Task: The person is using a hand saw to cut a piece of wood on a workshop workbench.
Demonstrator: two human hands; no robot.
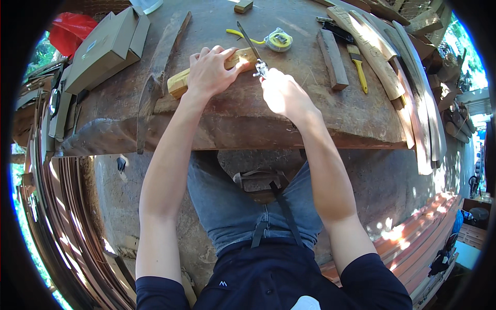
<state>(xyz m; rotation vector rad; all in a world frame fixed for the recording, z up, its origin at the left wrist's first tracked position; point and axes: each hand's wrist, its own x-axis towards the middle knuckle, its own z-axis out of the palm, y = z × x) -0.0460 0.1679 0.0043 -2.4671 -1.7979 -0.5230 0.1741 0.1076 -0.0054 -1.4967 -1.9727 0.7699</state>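
A squared, yellowish wooden block (pixel 179 83) lies slantwise on the workbench. My left hand (pixel 211 72) is spread over its middle and grips it, fingers across the top and thumb toward the right end. At that right end, my right hand (pixel 283 92) is closed round the handle of what looks like a small saw. Its narrow dark blade (pixel 248 39) points away and a little left, lying across the block near its end. Glare and my fingers hide most of the handle. Just beyond the block sit a round yellow tape measure (pixel 279 40) and a thin yellow curved handle (pixel 234 32).
On the right of the workbench (pixel 232 126) are a short wooden strip (pixel 332 59), a yellow-handled paintbrush (pixel 358 68) and long boards (pixel 369 51). Leftward lie a rough plank (pixel 155 85) and a cardboard box (pixel 103 49). A small wood offcut (pixel 243 6) is at the far side.
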